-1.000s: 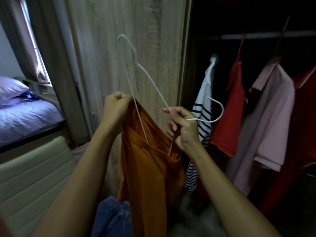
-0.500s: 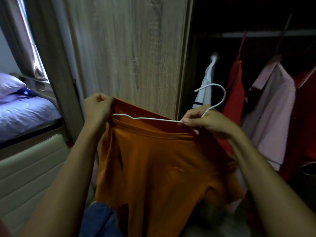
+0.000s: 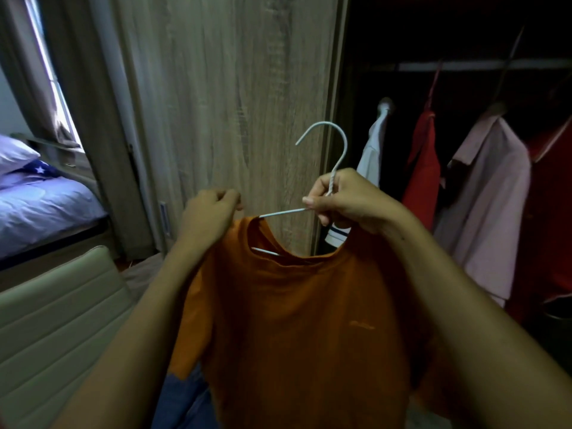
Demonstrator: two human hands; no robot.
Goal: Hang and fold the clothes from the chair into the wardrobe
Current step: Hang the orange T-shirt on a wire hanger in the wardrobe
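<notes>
The right hand (image 3: pixel 349 202) pinches the neck of a white hanger (image 3: pixel 332 156) inside an orange shirt (image 3: pixel 294 320), the left hand (image 3: pixel 209 216) grips the shirt's shoulder, and hung clothes (image 3: pixel 492 196) lie beyond the right hand.

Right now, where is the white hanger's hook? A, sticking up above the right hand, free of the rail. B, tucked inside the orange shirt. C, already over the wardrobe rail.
A: the right hand pinches the white hanger at its neck, hook upright below the rail, orange shirt draped beneath.
</notes>
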